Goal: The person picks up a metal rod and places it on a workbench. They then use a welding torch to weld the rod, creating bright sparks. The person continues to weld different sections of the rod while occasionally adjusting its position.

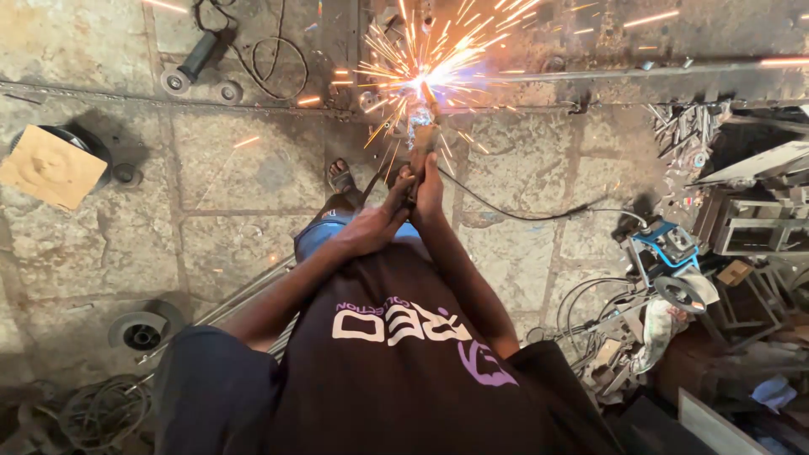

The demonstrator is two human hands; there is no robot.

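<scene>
Both my hands grip one power tool, an angle grinder (420, 126), held out in front of me over the stone floor. My left hand (377, 223) wraps its rear handle. My right hand (428, 190) holds it just ahead, closer to the tool's body. The tool's tip meets a long metal bar (640, 71) lying across the floor, and a bright burst of orange sparks (430, 59) flies out from that spot. A black cable (522, 215) runs from the tool off to the right. My sandalled foot (340, 179) shows below the tool.
A second grinder (195, 59) with loose discs and a cord lies at the upper left. A cardboard piece (50, 166) sits on a round object at left. Scrap metal, frames and a blue-handled tool (670, 253) crowd the right. Metal rods (244, 299) lie beside my left arm.
</scene>
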